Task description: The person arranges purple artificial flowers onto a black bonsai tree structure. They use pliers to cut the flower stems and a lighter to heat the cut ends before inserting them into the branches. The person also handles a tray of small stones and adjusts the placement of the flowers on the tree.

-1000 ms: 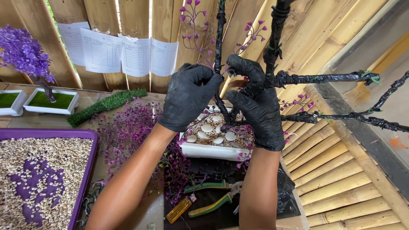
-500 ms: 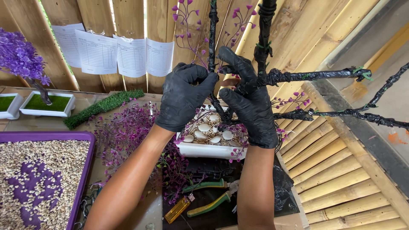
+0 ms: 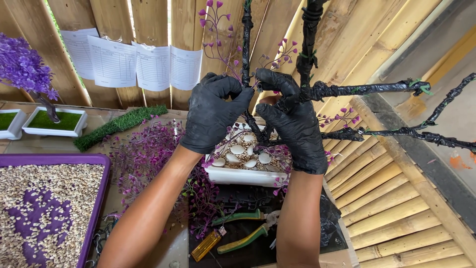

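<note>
Black gloves cover both hands: the left hand has its fingers closed around a thin black-wrapped branch of the artificial tree, and the right hand is clamped on the thicker trunk just beside it, both above the white pot of pale pebbles. To my eye the work goes best with the trunk held firm and the twig with purple blossoms pressed flat against the branch.
</note>
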